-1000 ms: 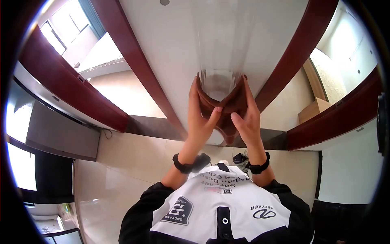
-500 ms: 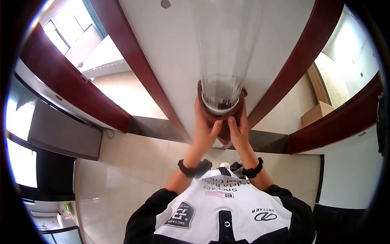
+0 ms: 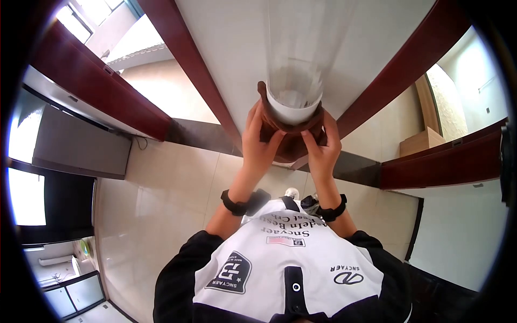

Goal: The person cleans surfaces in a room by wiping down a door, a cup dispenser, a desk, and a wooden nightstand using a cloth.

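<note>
My left hand [image 3: 258,142] and my right hand [image 3: 323,151] are closed around a brown piece [image 3: 293,142], one on each side. Both thumbs press on its near side, almost meeting; most other fingers are hidden behind it. The brown piece has an uneven, raised edge, and I cannot tell if it is cloth or something stiffer. Out of it rises a tall clear cylinder [image 3: 296,48] with a white band [image 3: 293,112] around its lower end. The cylinder's far end blurs into the pale surface behind.
A white panel [image 3: 231,48] lies straight ahead between dark red door frames [image 3: 186,51]. Rooms open on both sides, with a white-covered bed [image 3: 140,46] at left and a wooden box [image 3: 423,141] at right. Below are pale floor tiles [image 3: 172,188] and a grey cabinet [image 3: 81,142].
Both hands, with the brown piece and cylinder, sit a little higher in view. The thumbs are slightly further apart, and more of the white band shows. The whole view has shifted slightly.
</note>
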{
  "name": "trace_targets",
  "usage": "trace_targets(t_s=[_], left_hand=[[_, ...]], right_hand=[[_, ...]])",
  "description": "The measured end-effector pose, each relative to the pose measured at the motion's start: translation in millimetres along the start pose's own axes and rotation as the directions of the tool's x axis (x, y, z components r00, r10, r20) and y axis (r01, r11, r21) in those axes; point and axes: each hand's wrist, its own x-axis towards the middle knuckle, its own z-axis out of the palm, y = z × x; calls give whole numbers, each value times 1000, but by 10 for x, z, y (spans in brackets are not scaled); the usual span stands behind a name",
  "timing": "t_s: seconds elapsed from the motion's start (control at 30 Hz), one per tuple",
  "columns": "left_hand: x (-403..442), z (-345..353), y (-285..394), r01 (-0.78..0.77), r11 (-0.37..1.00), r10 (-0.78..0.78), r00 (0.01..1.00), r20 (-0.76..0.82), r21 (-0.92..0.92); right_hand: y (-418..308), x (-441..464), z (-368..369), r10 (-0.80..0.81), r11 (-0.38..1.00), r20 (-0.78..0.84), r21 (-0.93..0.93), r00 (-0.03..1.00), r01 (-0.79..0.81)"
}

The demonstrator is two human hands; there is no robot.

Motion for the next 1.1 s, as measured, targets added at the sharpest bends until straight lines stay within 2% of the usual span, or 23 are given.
trace_targets(t_s=[0.13, 0.2, 0.27, 0.33, 0.37, 0.43, 0.47, 0.53, 0.57, 0.6, 0.67, 0.7, 0.73, 0.8, 0.83, 0.87, 0.93, 0.97, 1.03, 1.07, 1.1], left_hand=[[2, -37, 114, -33, 990, 35, 999, -16, 140], [-15, -55, 47, -8, 988, 13, 999, -29, 153], [-41, -74, 28, 10, 987, -4, 999, -38, 158], [-66, -84, 63, 86, 975, -75, 995, -63, 206], [-82, -81, 67, 85, 976, -78, 996, -44, 202], [-108, -56, 64, -18, 965, 39, 996, -77, 260], [-115, 18, 37, -25, 968, 38, 998, -46, 250], [-160, 62, -54, -125, 953, 143, 989, -46, 276], [-166, 71, -76, -236, 929, 255, 966, -31, 285], [-191, 84, -122, -246, 933, 256, 967, -4, 261], [-294, 89, -232, -403, 904, 389, 913, 121, 140], [-364, 69, -222, -318, 943, 309, 947, 91, 96], [-397, 49, -228, -312, 947, 306, 948, 84, 75], [-385, -9, -221, -225, 974, 224, 973, 56, 10], [-394, -33, -243, -244, 970, 244, 968, 62, -10], [-421, -50, -271, -252, 968, 252, 966, 50, 1], [-473, -55, -270, -319, 948, 318, 946, -65, 1], [-475, -93, -250, -326, 945, 326, 943, -68, 13], [-429, -173, -92, -454, 873, 434, 890, 140, 177], [-434, -180, -65, -459, 868, 437, 887, 147, 189], [-429, -160, -44, -473, 866, 455, 880, 140, 164]], right_hand=[[61, -34, -1, 9, 998, -30, -63, 1000, -11], [96, -54, 6, -117, 986, -49, -123, 992, 111], [36, -93, 69, -108, 987, -101, -129, 989, 95], [-11, -110, 86, -238, 925, -95, -325, 966, 196], [-11, -128, 98, -233, 924, -111, -335, 966, 185], [1, -163, 125, -205, 924, -126, -351, 971, 149], [21, -148, 75, -200, 921, -153, -365, 968, 132], [20, -179, 59, -168, 926, -126, -362, 978, 112], [3, -201, 54, -226, 887, -97, -432, 969, 164], [-12, -242, 68, -226, 879, -124, -453, 966, 147], [-72, -349, 135, -280, 854, -45, -467, 959, 228], [-107, -400, 172, -239, 871, -37, -450, 970, 198], [-144, -421, 187, -241, 860, -30, -469, 970, 199], [-224, -394, 201, -258, 808, 133, -514, 957, 289], [-209, -396, 190, -212, 859, 154, -442, 965, 259], [-241, -371, 155, -216, 854, 167, -446, 962, 269], [-316, -323, 139, -83, 958, 240, -249, 967, 144], [-323, -310, 100, -47, 970, 263, -217, 964, 107], [-350, -242, 27, -47, 988, 274, -128, 961, 85], [-393, -223, -22, -40, 997, 281, -56, 959, 58], [-475, -220, -87, 93, 995, 287, 11, 953, -101]])
